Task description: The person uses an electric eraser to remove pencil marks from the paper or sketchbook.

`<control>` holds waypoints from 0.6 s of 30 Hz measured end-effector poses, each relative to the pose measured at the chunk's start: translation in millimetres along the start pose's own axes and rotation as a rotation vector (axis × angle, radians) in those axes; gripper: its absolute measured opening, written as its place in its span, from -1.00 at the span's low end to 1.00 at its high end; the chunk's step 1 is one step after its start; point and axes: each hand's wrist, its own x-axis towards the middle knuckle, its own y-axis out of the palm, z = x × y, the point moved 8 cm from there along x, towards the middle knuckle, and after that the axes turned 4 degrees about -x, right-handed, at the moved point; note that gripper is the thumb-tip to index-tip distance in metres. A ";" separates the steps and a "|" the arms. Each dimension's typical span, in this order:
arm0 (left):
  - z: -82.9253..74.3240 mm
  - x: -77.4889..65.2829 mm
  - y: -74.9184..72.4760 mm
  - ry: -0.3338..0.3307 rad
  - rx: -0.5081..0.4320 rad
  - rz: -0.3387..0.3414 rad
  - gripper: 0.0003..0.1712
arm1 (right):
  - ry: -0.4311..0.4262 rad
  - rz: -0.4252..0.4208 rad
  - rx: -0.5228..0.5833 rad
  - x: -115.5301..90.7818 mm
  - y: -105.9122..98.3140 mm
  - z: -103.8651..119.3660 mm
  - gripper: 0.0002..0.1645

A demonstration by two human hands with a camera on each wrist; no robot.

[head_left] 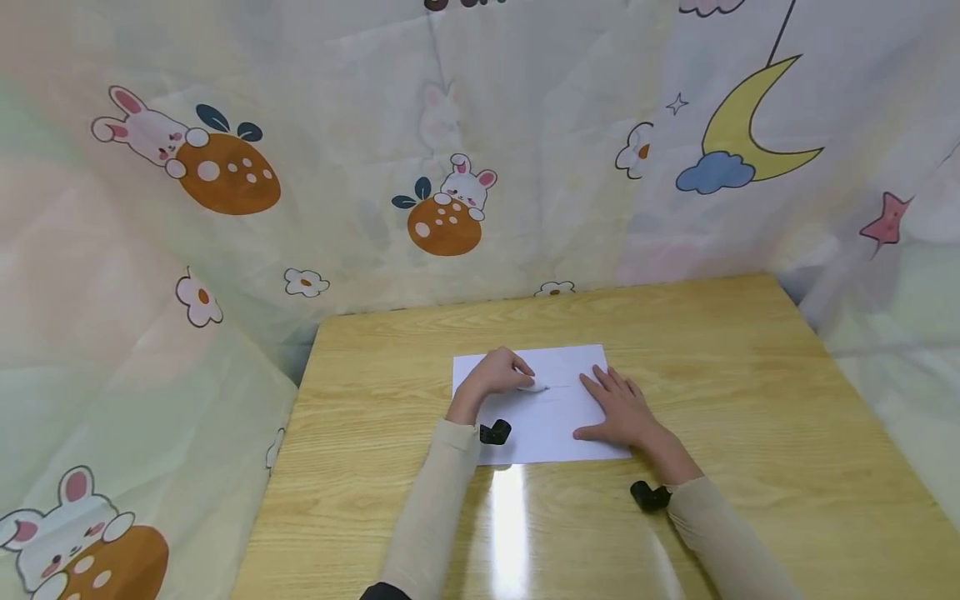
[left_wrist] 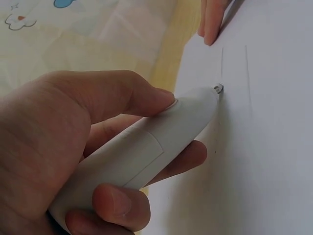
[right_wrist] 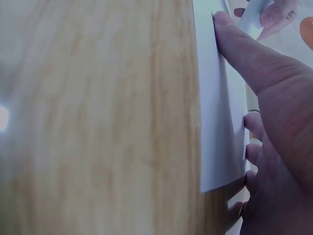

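A sheet of white paper (head_left: 540,437) lies on the wooden table. In my left hand (head_left: 491,373) is a thick white pen-shaped tool (left_wrist: 142,152). The left wrist view has my thumb on a round spot near its front, with the other fingers curled round the body. Its small metal tip (left_wrist: 218,88) meets the paper, at the end of a thin straight line; a second faint line (left_wrist: 247,73) runs beside it. My right hand (head_left: 621,412) rests on the paper's right side, fingers spread, with some fingertips reaching the table past the edge in the right wrist view.
The wooden table (head_left: 750,358) extends round the sheet. A cartoon-printed cloth (head_left: 525,225) hangs behind it and on both sides. Black devices sit at my left wrist (head_left: 495,432) and right wrist (head_left: 649,497). Bright glare falls on the table's front.
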 end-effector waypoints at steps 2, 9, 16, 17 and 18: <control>0.4 -0.4 0.5 -0.001 -0.003 0.003 -0.79 | 0.002 -0.005 0.006 -1.4 -0.2 -0.6 0.30; -3.6 4.7 5.3 0.004 -0.016 0.017 -0.81 | 0.004 -0.010 0.019 -2.5 -2.1 -2.1 0.29; -0.2 8.6 6.3 -0.016 0.008 0.007 -0.82 | -0.009 -0.026 0.021 -1.8 -4.4 -0.8 0.29; 1.3 8.8 6.3 -0.022 0.011 0.005 -0.82 | -0.010 -0.022 0.023 -1.7 -3.8 -0.5 0.29; 1.7 8.6 6.1 -0.027 0.010 0.004 -0.82 | -0.008 -0.017 0.020 -1.5 -3.2 -0.4 0.29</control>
